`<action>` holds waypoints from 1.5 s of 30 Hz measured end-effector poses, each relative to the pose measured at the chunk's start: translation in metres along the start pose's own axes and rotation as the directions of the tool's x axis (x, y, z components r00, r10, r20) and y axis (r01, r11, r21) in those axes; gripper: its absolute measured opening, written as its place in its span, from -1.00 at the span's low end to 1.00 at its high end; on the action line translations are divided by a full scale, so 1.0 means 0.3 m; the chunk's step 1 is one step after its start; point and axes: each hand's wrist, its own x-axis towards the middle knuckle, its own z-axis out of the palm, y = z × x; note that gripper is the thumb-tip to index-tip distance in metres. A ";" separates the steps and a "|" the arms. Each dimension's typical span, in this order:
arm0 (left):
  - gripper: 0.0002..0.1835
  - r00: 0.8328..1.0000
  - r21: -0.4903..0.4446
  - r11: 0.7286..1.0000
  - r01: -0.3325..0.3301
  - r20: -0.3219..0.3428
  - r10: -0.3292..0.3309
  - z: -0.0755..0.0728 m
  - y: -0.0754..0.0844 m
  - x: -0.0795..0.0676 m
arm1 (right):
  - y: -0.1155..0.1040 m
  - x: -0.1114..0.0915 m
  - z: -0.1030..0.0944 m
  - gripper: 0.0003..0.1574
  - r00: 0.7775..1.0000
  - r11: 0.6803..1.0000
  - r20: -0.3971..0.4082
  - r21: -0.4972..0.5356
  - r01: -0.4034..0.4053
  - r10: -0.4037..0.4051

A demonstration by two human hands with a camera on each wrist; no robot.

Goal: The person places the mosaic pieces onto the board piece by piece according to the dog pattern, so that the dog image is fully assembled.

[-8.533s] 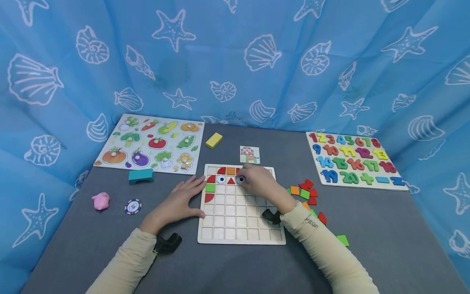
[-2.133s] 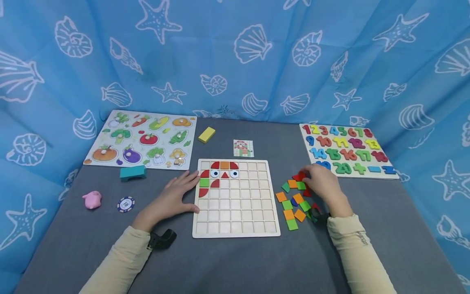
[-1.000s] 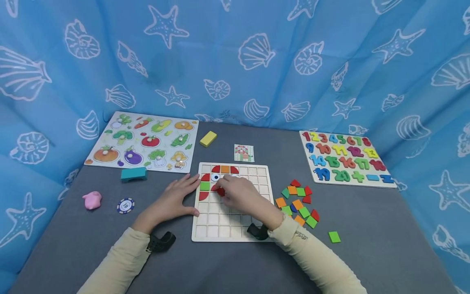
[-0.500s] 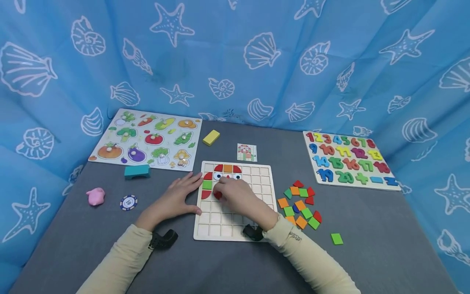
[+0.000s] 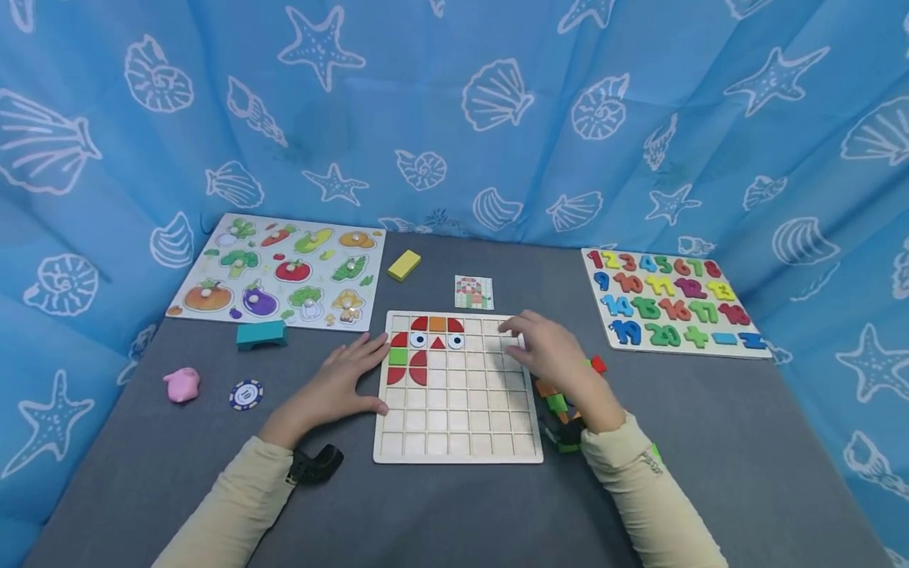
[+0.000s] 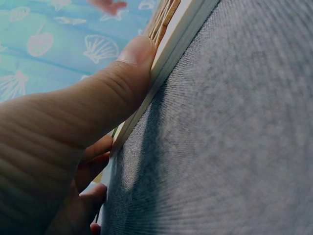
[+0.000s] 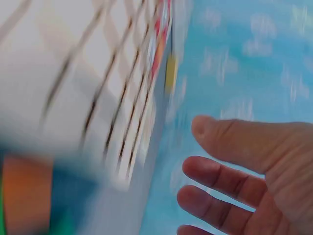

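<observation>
A wooden grid board [image 5: 479,402] lies flat on the table. Its upper left cells hold red quarter-circle pieces, one orange square [image 5: 437,324], one green square [image 5: 398,356], a red triangle [image 5: 437,342] and two eye discs [image 5: 419,339]. Another red quarter-circle [image 5: 418,376] sits below a similar one in the second column. My left hand [image 5: 334,386] rests at the board's left edge with fingers spread, its thumb [image 6: 124,73] touching the rim. Above the board's right side hovers my right hand [image 5: 554,355], fingers loosely bent, holding nothing in the right wrist view.
Loose coloured pieces [image 5: 556,403] lie right of the board, partly hidden by the right arm. A pattern card [image 5: 473,293] and yellow block [image 5: 404,266] lie behind it. Around stand a vegetable puzzle [image 5: 334,315], number puzzle [image 5: 682,338], teal block [image 5: 261,335], pink pig figure [image 5: 181,385] and chip [image 5: 245,394].
My right hand took a red quarter-circle from the loose pieces, set it in the board's second column and let go. It has since moved right. The left hand stays at the edge.
</observation>
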 end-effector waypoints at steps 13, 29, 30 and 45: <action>0.02 1.000 0.015 1.000 -0.009 0.000 0.009 -0.005 -0.006 -0.002 | 0.290 -0.090 -0.053 -0.64 0.926 0.932 0.139 -0.146 -0.331 0.351; 0.04 1.000 0.022 1.000 0.001 0.008 -0.002 -0.002 -0.001 0.001 | 0.239 -0.032 0.011 -0.65 0.955 0.964 0.139 -0.065 -0.256 0.263; 0.04 1.000 0.022 1.000 0.004 0.009 -0.004 -0.002 -0.002 0.001 | 0.235 -0.031 0.015 -0.62 0.950 0.959 0.136 -0.071 -0.273 0.281; 0.05 1.000 0.018 1.000 0.009 0.003 -0.009 0.000 -0.001 0.002 | 0.079 0.003 0.037 -0.73 0.960 0.954 0.093 0.125 -0.273 0.262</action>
